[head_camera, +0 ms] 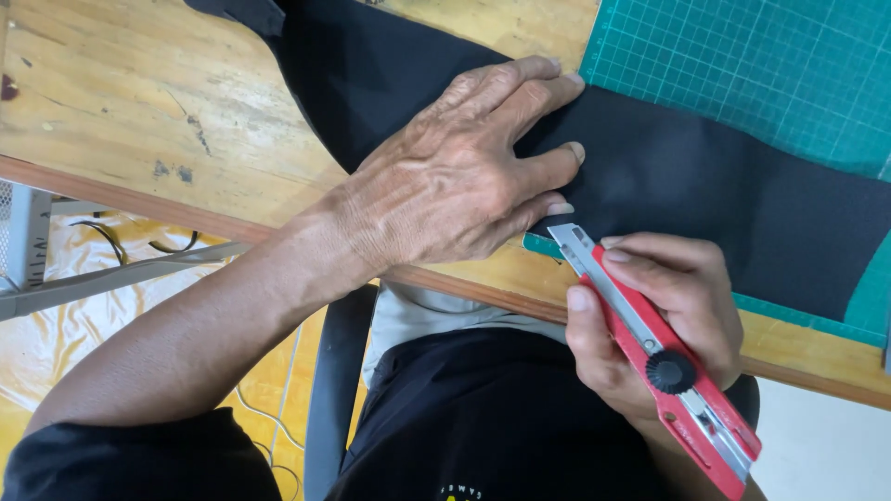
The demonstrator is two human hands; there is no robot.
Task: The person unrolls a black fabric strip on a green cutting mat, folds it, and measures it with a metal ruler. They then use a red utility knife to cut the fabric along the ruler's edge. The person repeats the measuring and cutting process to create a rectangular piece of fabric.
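Pressing flat, left hand [455, 181] lies palm down on black fabric [705, 195], fingers spread and pointing right, forearm crossing in from lower left. Right hand [664, 320] clamped around red utility knife [654, 348], thumb along its side, blade tip at fabric's near edge, just beside left little finger. Fabric drapes over green cutting mat [770, 65] on wooden surface [139, 102]. Hands near, not touching.
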